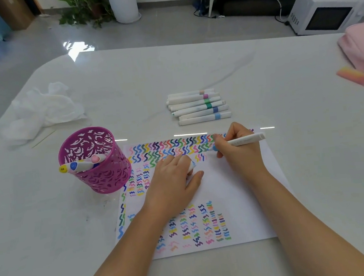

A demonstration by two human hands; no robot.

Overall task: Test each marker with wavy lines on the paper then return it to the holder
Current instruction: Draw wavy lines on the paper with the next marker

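Note:
A white paper (231, 184) covered with rows of coloured wavy lines lies on the table. My right hand (238, 147) grips a white marker (247, 140) with a light blue tip touching the paper near the top rows. My left hand (174, 179) rests on the paper and holds the marker's cap (192, 165) between its fingers. A purple perforated holder (96, 168) stands left of the paper with a few markers (77, 166) in it. Several white markers (199, 107) lie in a row beyond the paper.
Crumpled white tissue (42, 110) lies at the far left of the white table (316, 168). A pink pouch (363, 49) and a pink-orange eraser (354, 76) sit at the right edge. A microwave (325, 11) stands on the floor behind.

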